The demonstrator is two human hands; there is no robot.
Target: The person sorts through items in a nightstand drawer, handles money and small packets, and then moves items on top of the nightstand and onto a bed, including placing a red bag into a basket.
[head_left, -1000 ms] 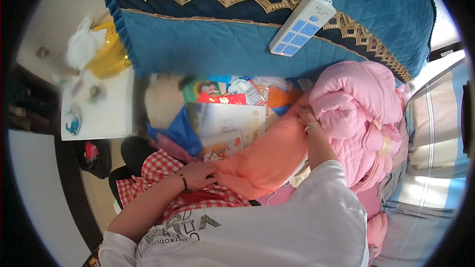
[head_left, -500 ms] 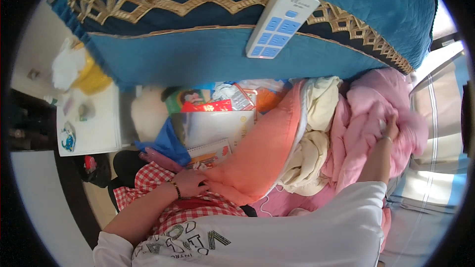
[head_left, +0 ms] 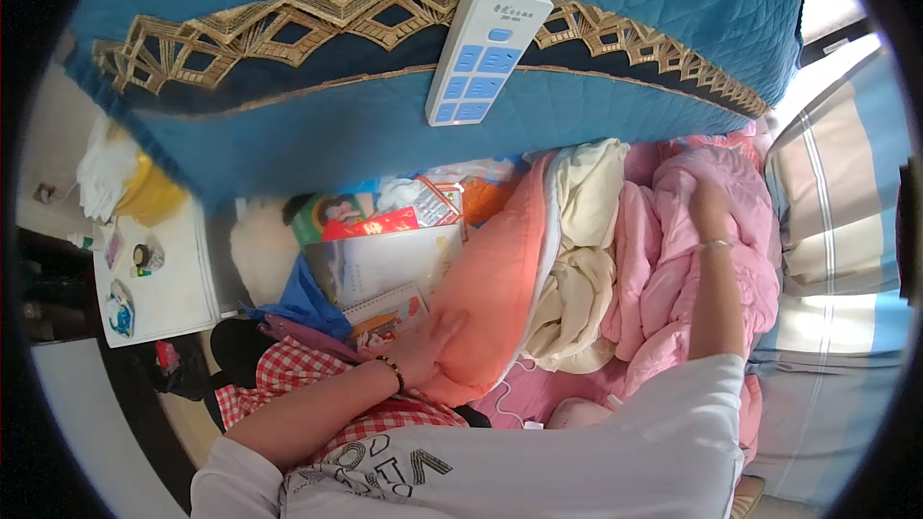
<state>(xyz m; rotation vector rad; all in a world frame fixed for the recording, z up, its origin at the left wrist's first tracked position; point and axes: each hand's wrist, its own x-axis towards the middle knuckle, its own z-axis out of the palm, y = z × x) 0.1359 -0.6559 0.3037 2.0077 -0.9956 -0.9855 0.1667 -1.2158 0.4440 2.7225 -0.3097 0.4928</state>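
My left hand (head_left: 420, 348) rests with its fingers stretched out on the lower left edge of an orange padded quilt (head_left: 500, 293). White piping runs along the orange edge, beside bunched cream fabric (head_left: 577, 303). Over to the right, a thick pink quilt (head_left: 663, 269) lies in a rumpled heap. My right hand (head_left: 710, 207) lies on top of it, fingers pointing away from me and slightly blurred; they look extended, pressing into the cloth.
A blue quilted cover (head_left: 336, 135) with a white power strip (head_left: 488, 53) spans the far side. Books and papers (head_left: 394, 259) and a blue bag (head_left: 303, 298) lie left of the orange quilt. A white table (head_left: 178, 298) stands farther left; striped curtains (head_left: 832, 231) hang at right.
My right hand has moved left and farther away over the pink quilt. My left hand has shifted up and right onto the orange quilt, its fingers straighter. The whole view has shifted too.
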